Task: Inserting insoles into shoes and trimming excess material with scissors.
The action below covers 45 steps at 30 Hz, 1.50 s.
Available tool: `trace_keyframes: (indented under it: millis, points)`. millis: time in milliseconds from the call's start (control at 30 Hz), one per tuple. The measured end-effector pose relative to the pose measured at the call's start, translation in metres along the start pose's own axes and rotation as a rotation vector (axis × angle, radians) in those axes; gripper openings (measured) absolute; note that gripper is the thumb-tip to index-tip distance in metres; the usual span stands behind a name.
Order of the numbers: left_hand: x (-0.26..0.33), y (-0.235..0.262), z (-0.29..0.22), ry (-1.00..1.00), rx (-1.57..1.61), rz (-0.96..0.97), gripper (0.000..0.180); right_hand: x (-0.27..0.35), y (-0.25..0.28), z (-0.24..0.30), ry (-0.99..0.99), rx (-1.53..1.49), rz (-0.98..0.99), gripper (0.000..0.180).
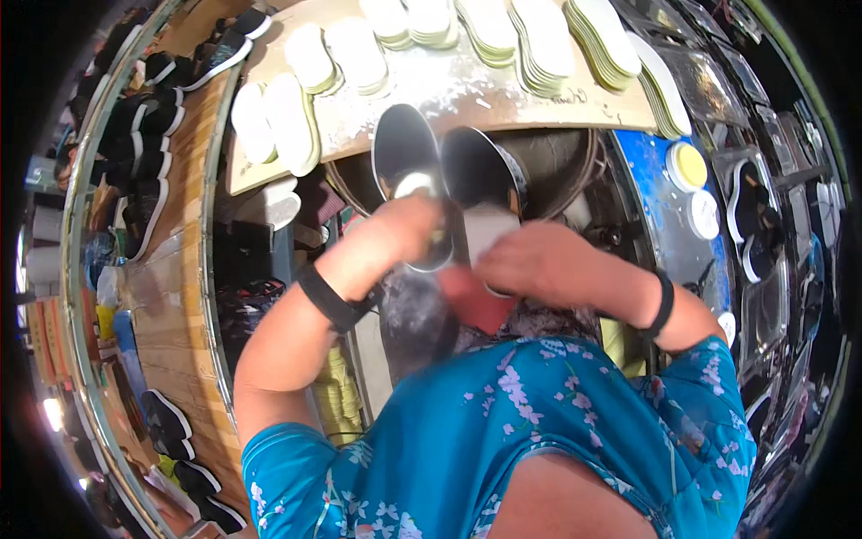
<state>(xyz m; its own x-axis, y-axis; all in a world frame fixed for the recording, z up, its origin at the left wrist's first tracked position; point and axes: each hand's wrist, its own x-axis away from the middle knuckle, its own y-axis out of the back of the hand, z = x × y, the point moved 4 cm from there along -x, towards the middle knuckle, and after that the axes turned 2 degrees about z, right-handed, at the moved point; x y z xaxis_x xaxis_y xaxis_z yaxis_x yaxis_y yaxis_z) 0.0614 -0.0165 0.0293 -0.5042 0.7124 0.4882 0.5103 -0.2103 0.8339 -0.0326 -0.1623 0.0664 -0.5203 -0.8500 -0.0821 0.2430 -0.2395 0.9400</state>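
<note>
My left hand [400, 232] grips a dark shoe [406, 157] with a grey lining, held toe away from me. A second dark shoe [480, 169] stands right beside it, and my right hand [539, 260] is closed around its heel end, where a pale insole [489, 229] shows between the fingers. Both wrists wear black bands. A reddish piece [476, 301] shows just under my hands. The parts of the shoes under my hands are hidden.
A dusty wooden board [449, 90] carries several stacks of white insoles [539, 45] along the far side. Rows of black shoes [148, 135] sit on the wooden shelf at the left. A blue surface [660, 207] with round lidded tins [690, 166] lies to the right.
</note>
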Motion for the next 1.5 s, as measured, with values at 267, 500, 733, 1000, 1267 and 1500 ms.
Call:
trace_keyframes:
  millis: [267, 500, 733, 1000, 1267, 1500]
  points:
    - [-0.007, 0.017, 0.003, 0.333, 0.556, -0.039, 0.075, -0.001, -0.017, -0.012, -0.014, 0.169, -0.29, 0.016]
    - [-0.033, -0.003, -0.009, 0.493, 0.302, -0.407, 0.059, 0.015, 0.012, 0.038, 0.103, 0.15, -0.213, 0.011]
    - [-0.04, -0.007, -0.004, 0.467, 0.181, -0.398, 0.049, 0.019, 0.011, 0.028, 0.005, 0.101, -0.252, 0.01]
    - [-0.021, -0.011, -0.011, 0.433, 0.28, -0.582, 0.039, 0.023, 0.001, 0.024, -0.089, -0.225, -0.161, 0.012]
    - [-0.007, 0.004, 0.005, 0.414, 0.147, -0.746, 0.023, 0.014, -0.003, 0.028, 0.027, -0.326, -0.253, 0.019]
    - [0.013, 0.016, 0.021, 0.564, 0.161, -0.592, 0.058, -0.019, -0.031, 0.025, 0.012, -0.061, -0.218, 0.012]
